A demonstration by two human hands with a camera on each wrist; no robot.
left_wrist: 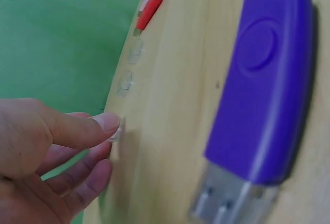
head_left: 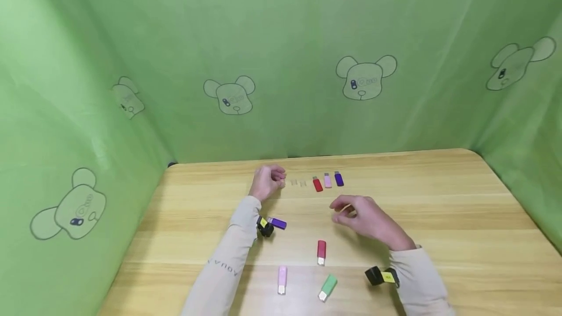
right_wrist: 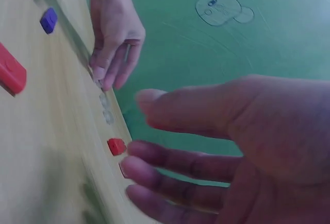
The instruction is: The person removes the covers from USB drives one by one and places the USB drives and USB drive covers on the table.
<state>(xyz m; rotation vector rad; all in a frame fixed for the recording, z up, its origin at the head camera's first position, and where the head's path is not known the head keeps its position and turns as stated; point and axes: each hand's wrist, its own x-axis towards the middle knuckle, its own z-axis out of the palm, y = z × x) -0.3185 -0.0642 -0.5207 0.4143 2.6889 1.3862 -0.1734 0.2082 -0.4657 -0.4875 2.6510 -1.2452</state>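
At the far side of the table, my left hand (head_left: 267,182) pinches a small clear cap (left_wrist: 116,132) between thumb and fingertips, close to the tabletop. Two more clear caps (head_left: 294,182) (head_left: 303,184) lie in line to its right. The row continues with a red USB stick (head_left: 317,184), a pink one (head_left: 328,181) and a purple one (head_left: 338,179), metal plugs facing away. My right hand (head_left: 362,214) hovers just in front of that row, holding nothing, its thumb and fingers apart.
Nearer on the wooden table (head_left: 461,218) lie a purple USB stick (head_left: 277,223) beside the left wrist camera, a red one (head_left: 322,251), a pink one (head_left: 282,279) and a green one (head_left: 328,286). Green curtains (head_left: 290,62) with bear-head prints surround the table's back and sides.
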